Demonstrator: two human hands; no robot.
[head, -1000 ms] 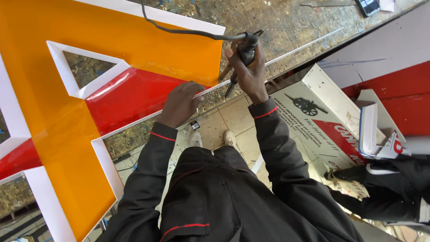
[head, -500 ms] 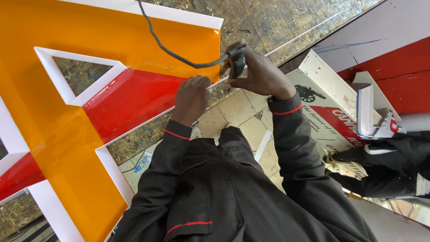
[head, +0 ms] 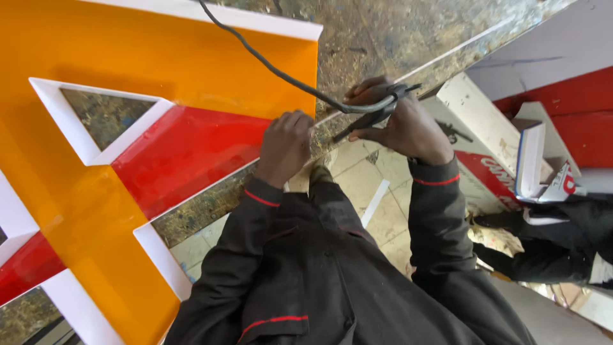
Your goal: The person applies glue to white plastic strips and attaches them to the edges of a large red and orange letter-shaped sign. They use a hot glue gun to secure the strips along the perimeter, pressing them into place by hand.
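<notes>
Two bare hands are seen at the near edge of a mottled worktable (head: 408,32), set slightly apart from each other. The left hand (head: 285,145) is closed into a fist and pressed on the lower edge of a large sign letter (head: 128,147), where its red panel meets the white rim. The sign letter is laid flat on the table, filling the left of the view, with an orange face, red sections and white side walls. The right hand (head: 399,121) is clamped around a dark handled tool (head: 373,115), from which a black cable (head: 268,64) is run up across the orange face to the top edge. White and red sign panels (head: 562,83) are stacked at the right, and a white printed sheet with a red patch (head: 485,172) is lain on the tiled floor below them. Compared with half a second ago, the right hand is shifted rightward, away from the letter's corner, and the tool is held lower.
</notes>
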